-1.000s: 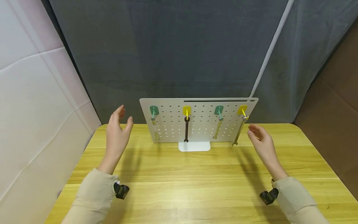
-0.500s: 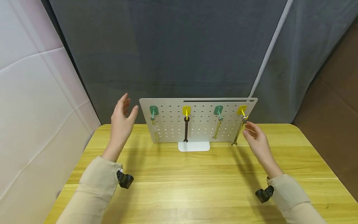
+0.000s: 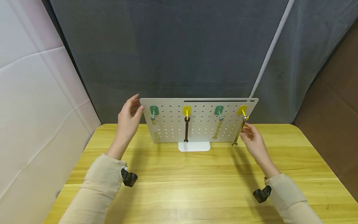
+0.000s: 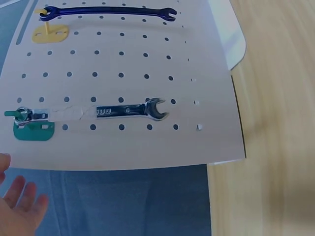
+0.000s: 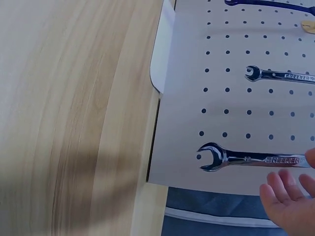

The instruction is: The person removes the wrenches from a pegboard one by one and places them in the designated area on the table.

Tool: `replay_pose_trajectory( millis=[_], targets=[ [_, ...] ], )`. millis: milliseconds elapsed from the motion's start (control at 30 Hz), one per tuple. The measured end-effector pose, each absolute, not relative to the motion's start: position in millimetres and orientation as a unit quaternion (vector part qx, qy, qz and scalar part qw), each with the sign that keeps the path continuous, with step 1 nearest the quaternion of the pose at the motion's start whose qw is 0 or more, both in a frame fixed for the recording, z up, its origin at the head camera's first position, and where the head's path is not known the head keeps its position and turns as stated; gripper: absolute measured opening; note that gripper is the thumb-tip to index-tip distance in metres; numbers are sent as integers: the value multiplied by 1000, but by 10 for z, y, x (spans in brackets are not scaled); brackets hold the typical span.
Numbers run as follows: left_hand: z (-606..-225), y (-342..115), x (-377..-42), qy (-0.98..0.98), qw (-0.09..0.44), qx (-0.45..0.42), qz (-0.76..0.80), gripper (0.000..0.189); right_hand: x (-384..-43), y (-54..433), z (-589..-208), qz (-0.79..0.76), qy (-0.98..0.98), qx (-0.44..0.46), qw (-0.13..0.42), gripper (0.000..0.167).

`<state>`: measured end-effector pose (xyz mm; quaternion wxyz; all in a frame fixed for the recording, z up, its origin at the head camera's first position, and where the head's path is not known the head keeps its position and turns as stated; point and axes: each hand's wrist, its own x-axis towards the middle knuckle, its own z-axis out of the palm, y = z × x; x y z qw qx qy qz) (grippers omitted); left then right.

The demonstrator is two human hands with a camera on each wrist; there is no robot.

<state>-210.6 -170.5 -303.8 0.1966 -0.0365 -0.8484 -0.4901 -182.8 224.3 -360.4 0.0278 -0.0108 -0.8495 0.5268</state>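
A white pegboard point(image 3: 170, 130) stands on the table, with combination wrenches hanging from its hooks. My left hand point(image 3: 128, 119) is at the board's left edge, its thumb tip at the upper corner and its fingers spread just outside. Nearest it hangs a chrome wrench point(image 4: 123, 111) on a green hook point(image 4: 34, 130). My right hand point(image 3: 254, 143) is beside the rightmost wrench point(image 5: 246, 158), which hangs on a yellow hook point(image 3: 242, 109). In the right wrist view the thumb overlaps this wrench's shank, while the fingers point(image 5: 280, 187) lie apart below it, past the board's edge.
A dark wrench point(image 3: 186, 130) and another chrome wrench point(image 3: 217, 129) hang between the outer two. The board's white foot point(image 3: 194, 147) rests on the wooden table point(image 3: 179, 177). A grey curtain point(image 3: 179, 46) is behind, with a white sheet point(image 3: 33, 109) at left.
My left hand has moved right and forward to the board's left edge. My right hand has moved left, closer to the rightmost wrench. The board and wrenches stay in place.
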Motion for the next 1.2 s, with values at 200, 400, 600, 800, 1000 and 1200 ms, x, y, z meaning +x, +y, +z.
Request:
replay_pose_trajectory(
  millis=[200,400,600,800,1000,1200],
  targets=[
    [-3060,-1674,-2118,-851,190,-38,-488,47,-1810,2242,-3634,523,-852,7,27,50],
    [-3044,-1655,-2107,-854,189,-38,-482,47,-1803,2233,-3651,519,-854,10,32,47],
    [-3027,-1634,-2103,-857,178,-45,-481,48,-1796,2224,-3655,517,-856,6,32,45],
    [-3035,-1632,-2121,-846,205,-39,-491,45,-1786,2215,-3657,506,-862,5,36,43],
    [-3025,-1637,-2119,-835,233,-43,-497,39,-1780,2226,-3652,501,-864,1,44,40],
    [-3019,-1618,-2118,-834,248,-39,-491,33,-1769,2234,-3668,520,-852,9,58,37]
  ],
)
